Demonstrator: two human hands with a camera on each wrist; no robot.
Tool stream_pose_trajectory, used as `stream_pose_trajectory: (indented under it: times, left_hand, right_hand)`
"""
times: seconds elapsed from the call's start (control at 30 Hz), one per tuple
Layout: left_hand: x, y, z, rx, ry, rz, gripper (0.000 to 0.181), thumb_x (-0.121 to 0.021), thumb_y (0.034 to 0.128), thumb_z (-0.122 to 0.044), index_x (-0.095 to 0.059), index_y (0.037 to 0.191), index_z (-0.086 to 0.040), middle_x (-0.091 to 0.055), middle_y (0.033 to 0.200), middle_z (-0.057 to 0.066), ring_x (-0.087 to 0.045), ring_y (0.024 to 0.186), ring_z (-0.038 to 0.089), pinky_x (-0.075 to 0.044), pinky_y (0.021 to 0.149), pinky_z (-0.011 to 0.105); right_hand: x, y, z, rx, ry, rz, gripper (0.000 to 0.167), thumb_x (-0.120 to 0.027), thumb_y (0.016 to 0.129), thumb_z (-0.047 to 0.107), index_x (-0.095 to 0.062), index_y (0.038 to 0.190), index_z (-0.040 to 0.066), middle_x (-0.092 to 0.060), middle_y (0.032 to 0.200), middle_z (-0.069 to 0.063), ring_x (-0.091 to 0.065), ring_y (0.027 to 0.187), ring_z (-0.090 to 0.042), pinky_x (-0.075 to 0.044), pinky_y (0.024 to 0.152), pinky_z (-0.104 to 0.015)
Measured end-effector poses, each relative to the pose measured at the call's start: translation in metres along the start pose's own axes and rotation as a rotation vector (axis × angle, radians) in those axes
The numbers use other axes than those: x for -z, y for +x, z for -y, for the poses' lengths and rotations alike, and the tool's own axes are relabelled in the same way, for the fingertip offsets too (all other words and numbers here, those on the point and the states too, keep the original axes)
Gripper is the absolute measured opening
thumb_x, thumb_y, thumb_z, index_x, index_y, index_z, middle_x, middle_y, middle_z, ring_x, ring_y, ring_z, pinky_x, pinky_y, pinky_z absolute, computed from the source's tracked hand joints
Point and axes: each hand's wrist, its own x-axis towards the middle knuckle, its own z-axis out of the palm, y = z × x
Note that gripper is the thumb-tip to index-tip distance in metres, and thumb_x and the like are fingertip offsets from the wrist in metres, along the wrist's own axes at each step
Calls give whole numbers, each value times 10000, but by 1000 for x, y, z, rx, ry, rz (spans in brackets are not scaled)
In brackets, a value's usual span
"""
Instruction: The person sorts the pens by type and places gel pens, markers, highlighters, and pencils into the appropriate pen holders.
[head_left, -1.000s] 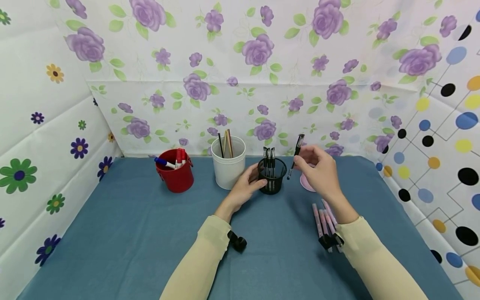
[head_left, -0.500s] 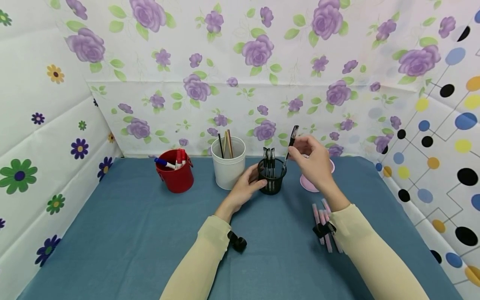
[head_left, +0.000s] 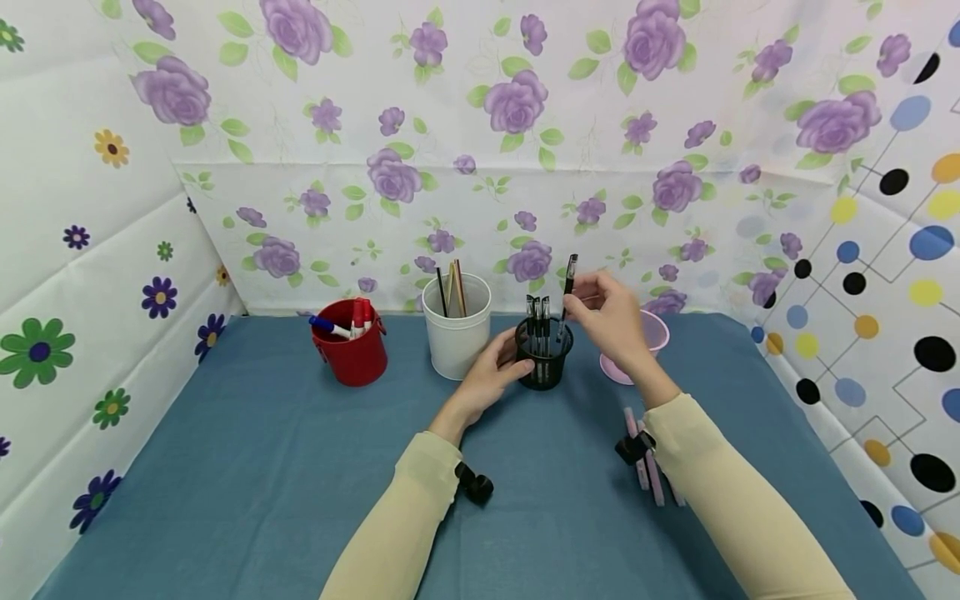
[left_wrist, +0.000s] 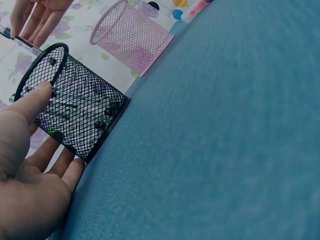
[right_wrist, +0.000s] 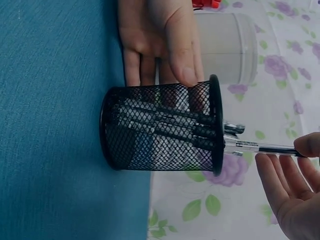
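Note:
My left hand (head_left: pixel 489 379) grips a black mesh pen cup (head_left: pixel 551 370) from its left side, thumb near the rim and fingers behind, as the left wrist view also shows. The cup stands upright on the cloth with several black-capped gel pens (head_left: pixel 537 310) inside. Between thumb and fingers, my right hand (head_left: pixel 613 321) pinches another gel pen (head_left: pixel 571 273) by its upper part. That pen is nearly upright, its lower end inside the cup's rim at the right. In the right wrist view its clear lower barrel (right_wrist: pixel 245 146) meets the rim (right_wrist: pixel 216 125).
Left of the cup stand a white bucket (head_left: pixel 456 350) with several thin sticks and a red bucket (head_left: pixel 352 360) with markers. A pink mesh cup (head_left: pixel 655 332) is behind my right wrist. Several pink pens (head_left: pixel 654 479) lie on the blue cloth (head_left: pixel 300 483), partly under my right sleeve.
My right hand has carried the gel pen leftward from beside the black cup to over its rim, and the pen's lower end has entered the cup. My left hand has stayed put.

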Motion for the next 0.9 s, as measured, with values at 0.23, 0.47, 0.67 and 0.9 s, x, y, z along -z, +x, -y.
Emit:
stream_pose_trajectory:
  times: [0.23,0.47,0.67,0.9]
  left_hand:
    - [0,1,1,-3,1,-6,674,-679,1071,-226,-356,1662,-228,-442,1648,95,-421,1528,275,-401,1233,467]
    - [-1,1,0,-12,-2,-6,661,-677,1072,-215,-369,1656,-231,-454,1640,90,-433,1520,270,-405,1230,464]
    - [-1,1,0,-14,-1,-2,672,-678,1072,-228,-358,1662,-221,-446,1645,104,-429,1522,291,-406,1227,485]
    - [1,1,3,-23,2,3,681,-683,1069,-237,-352,1663,-232,-445,1643,93,-423,1524,282,-394,1233,469]
  right_hand:
    - [-6,0,-7,-24,-47,15,235,-732,1022,153,-665,1215,35,-733,1042,-142,-764,846,-298,-638,705,-282]
    - [-10,-1,-13,-49,-63,40,216,-724,1024,144,-671,1199,29,-733,1034,-157,-768,835,-329,-654,712,-367]
    - [-13,-3,-14,-70,-74,48,239,-734,1021,146,-671,1215,21,-734,1051,-168,-770,851,-317,-655,723,-360]
    - [-14,-5,-15,-92,-109,53,259,-737,1018,166,-672,1240,50,-737,1071,-151,-764,889,-294,-642,782,-449]
